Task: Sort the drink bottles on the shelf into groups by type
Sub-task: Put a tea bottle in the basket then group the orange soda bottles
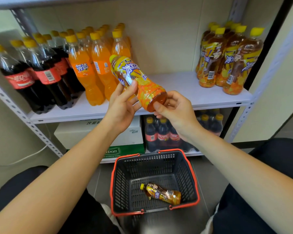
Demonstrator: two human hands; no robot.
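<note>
Head view: you hold a tea bottle (pixel 135 76) tilted in front of the shelf (pixel 176 81), cap pointing up and away, base toward you. Your left hand (pixel 123 105) grips its middle, and your right hand (pixel 174 110) pinches its base. On the shelf, colas (pixel 32 73) stand at left with orange sodas (pixel 91 65) beside them and teas (pixel 227 59) well apart at right. Below, a second tea bottle (pixel 161 193) lies in the basket (pixel 149 162).

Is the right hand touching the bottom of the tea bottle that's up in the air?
Touching. The head view shows the thumb of the right hand pressed on the base of the tea bottle, no gap.
</note>
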